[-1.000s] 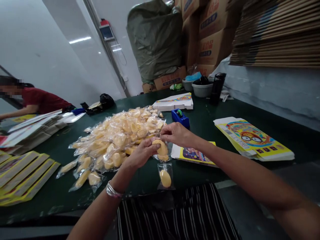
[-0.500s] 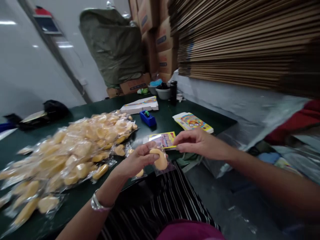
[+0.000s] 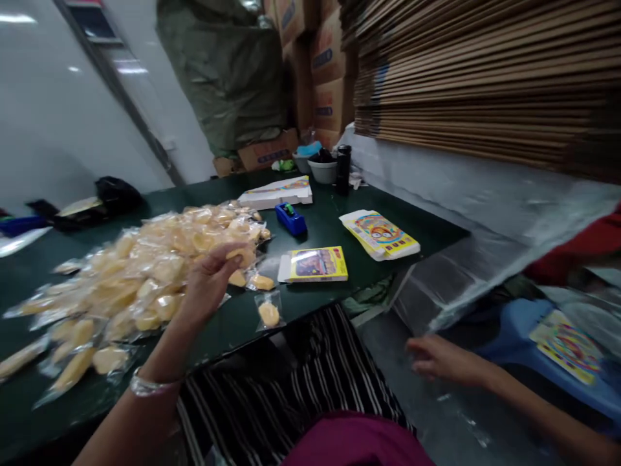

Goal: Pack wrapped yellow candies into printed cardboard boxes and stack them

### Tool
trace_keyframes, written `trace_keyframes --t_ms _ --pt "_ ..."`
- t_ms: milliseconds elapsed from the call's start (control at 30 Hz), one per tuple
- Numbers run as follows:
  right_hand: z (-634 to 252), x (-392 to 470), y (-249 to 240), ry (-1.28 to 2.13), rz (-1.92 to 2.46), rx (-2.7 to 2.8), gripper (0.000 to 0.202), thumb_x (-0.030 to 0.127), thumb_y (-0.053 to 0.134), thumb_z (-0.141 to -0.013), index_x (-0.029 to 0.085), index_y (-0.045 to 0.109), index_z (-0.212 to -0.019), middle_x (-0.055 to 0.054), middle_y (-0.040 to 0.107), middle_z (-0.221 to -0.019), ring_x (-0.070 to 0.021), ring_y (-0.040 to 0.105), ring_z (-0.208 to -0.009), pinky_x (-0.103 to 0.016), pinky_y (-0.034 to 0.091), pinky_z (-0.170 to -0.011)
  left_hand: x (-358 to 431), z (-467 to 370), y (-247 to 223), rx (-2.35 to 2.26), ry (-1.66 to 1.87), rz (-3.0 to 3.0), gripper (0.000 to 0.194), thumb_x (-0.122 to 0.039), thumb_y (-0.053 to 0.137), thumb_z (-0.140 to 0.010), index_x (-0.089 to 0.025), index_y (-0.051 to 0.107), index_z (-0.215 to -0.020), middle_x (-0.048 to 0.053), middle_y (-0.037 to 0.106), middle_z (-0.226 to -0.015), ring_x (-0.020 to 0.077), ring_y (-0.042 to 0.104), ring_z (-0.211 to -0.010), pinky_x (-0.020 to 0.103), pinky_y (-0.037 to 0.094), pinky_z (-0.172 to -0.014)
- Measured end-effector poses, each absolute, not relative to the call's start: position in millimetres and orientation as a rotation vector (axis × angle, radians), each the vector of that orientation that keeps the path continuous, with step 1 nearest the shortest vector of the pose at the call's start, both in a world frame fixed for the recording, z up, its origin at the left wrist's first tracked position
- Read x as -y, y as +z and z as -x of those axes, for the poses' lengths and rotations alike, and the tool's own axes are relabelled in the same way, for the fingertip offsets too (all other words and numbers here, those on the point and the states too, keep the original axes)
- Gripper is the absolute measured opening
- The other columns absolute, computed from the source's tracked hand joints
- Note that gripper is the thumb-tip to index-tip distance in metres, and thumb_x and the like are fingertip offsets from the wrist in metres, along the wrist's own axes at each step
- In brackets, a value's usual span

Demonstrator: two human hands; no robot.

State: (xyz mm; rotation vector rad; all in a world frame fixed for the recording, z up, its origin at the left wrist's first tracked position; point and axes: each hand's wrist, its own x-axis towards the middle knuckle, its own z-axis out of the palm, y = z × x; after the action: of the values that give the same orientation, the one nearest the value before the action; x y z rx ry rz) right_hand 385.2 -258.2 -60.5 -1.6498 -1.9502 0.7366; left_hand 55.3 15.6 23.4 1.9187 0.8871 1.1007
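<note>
My left hand [image 3: 213, 278] is closed on a flat yellow piece [image 3: 242, 254] in a clear bag, pinched between thumb and fingers. It is held at the right edge of a heap of similar bagged yellow pieces [image 3: 160, 259]. A single bagged yellow piece [image 3: 270, 313] lies nearer the table edge. My right hand [image 3: 439, 358] hangs off to the right, over the floor below table height. Its fingers are partly curled and blurred, and nothing is clearly visible in them. Between the hands, a small yellow printed box [image 3: 317, 264] lies on the table, its white flap pointing left.
The dark green table [image 3: 320, 226] also bears a blue tape dispenser [image 3: 290, 219], another printed box [image 3: 381, 234], a white carton [image 3: 276, 193], bowls [image 3: 324, 169] and a black bottle [image 3: 343, 169]. Stacked flat cardboard [image 3: 475, 84] overhangs the right. Clear plastic sheeting [image 3: 436, 285] hangs beside the table.
My left hand has moved left toward the heap with the bagged piece. My right hand has left the bag and dropped down to the right. The printed box and a loose piece are now uncovered.
</note>
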Motion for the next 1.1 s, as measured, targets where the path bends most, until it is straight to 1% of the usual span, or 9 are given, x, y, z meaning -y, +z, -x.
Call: trace_keyframes --t_ms 67,133,200,300,400,567,700,833,1100 --pt "-370.2 226.5 -45.7 0.710 1.621 1.998 0.011 0.032 0.058 -0.087 0.029 0.068 -0.083 -0.003 0.072 -0.072 -0.0240 0.069 -0.065 -0.037 0.056 -0.057 -14.8 -49.1 19.3 -0.925 1.103 -2.012 0.022 -0.029 0.061 -0.089 -0.023 0.070 -0.107 0.003 0.073 -0.108 0.0247 0.063 -0.105 0.049 0.045 -0.102" --pt "-357.1 180.1 -24.7 0.515 1.586 2.043 0.020 0.032 0.055 -0.091 0.024 0.067 -0.105 -0.008 0.073 -0.102 -0.0262 0.069 -0.094 -0.043 0.056 -0.084 -5.1 -48.6 3.9 -0.863 1.040 -2.199 0.021 -0.027 0.054 -0.092 -0.023 0.073 -0.102 0.006 0.072 -0.113 0.0250 0.061 -0.113 0.049 0.044 -0.105" --pt "-349.7 127.5 -12.4 0.239 1.562 2.099 0.039 0.035 0.061 -0.088 0.019 0.061 -0.123 -0.015 0.063 -0.128 -0.0310 0.057 -0.120 -0.049 0.046 -0.102 10.1 -49.7 -20.8 -0.776 0.927 -2.411 0.028 -0.022 0.047 -0.095 -0.023 0.073 -0.105 0.009 0.071 -0.119 0.0261 0.058 -0.119 0.051 0.042 -0.107" --pt "-350.2 58.9 -23.7 0.094 1.745 2.234 0.075 0.044 0.076 -0.074 0.019 0.050 -0.140 -0.021 0.043 -0.148 -0.0430 0.036 -0.138 -0.063 0.038 -0.104 35.6 -47.4 -59.5 -0.903 0.682 -2.635 0.034 -0.022 0.051 -0.093 -0.023 0.065 -0.124 0.014 0.061 -0.135 0.0341 0.045 -0.133 0.062 0.036 -0.108" --pt "-360.8 26.0 -51.9 0.220 1.894 2.330 0.090 0.051 0.078 -0.069 0.023 0.042 -0.146 -0.021 0.039 -0.149 -0.0462 0.035 -0.136 -0.067 0.042 -0.096 54.9 -42.0 -83.8 -1.148 0.529 -2.705 0.048 -0.025 0.061 -0.088 -0.024 0.055 -0.136 0.017 0.046 -0.148 0.0408 0.035 -0.139 0.066 0.036 -0.106" --pt "-383.2 33.4 -71.1 0.236 1.761 2.365 0.089 0.048 0.077 -0.068 0.025 0.040 -0.146 -0.019 0.042 -0.145 -0.0437 0.041 -0.131 -0.061 0.046 -0.094 57.2 -42.3 -84.8 -0.883 0.728 -2.529 0.039 -0.011 0.043 -0.093 -0.024 0.058 -0.127 0.011 0.062 -0.129 0.0259 0.055 -0.124 0.046 0.046 -0.104" --pt "-390.1 47.8 -68.7 0.194 1.707 2.379 0.089 0.047 0.078 -0.068 0.024 0.041 -0.146 -0.019 0.043 -0.144 -0.0418 0.042 -0.130 -0.058 0.046 -0.095 22.6 -58.6 -51.7 -1.043 0.789 -1.981 0.034 -0.026 0.055 -0.091 -0.022 0.052 -0.125 0.007 0.070 -0.110 0.0207 0.068 -0.096 0.032 0.055 -0.079" --pt "-389.7 56.9 -67.9 0.143 1.707 2.351 0.090 0.042 0.082 -0.065 0.019 0.044 -0.143 -0.021 0.043 -0.143 -0.0406 0.042 -0.131 -0.054 0.044 -0.099 -31.1 -85.6 -16.5 -0.919 0.368 -1.677 0.031 -0.043 0.064 -0.082 -0.017 0.053 -0.096 0.000 0.066 -0.069 0.0145 0.061 -0.057 0.024 0.044 -0.050" --pt "-384.1 67.5 -69.4 -0.079 1.560 2.356 0.084 0.038 0.081 -0.064 0.018 0.048 -0.139 -0.023 0.046 -0.143 -0.0419 0.042 -0.130 -0.057 0.037 -0.100 -89.3 -131.4 -8.2 -0.864 -0.455 -1.694 0.036 -0.050 0.072 -0.067 -0.018 0.057 -0.062 -0.002 0.057 -0.048 0.0127 0.052 -0.043 0.023 0.038 -0.041"
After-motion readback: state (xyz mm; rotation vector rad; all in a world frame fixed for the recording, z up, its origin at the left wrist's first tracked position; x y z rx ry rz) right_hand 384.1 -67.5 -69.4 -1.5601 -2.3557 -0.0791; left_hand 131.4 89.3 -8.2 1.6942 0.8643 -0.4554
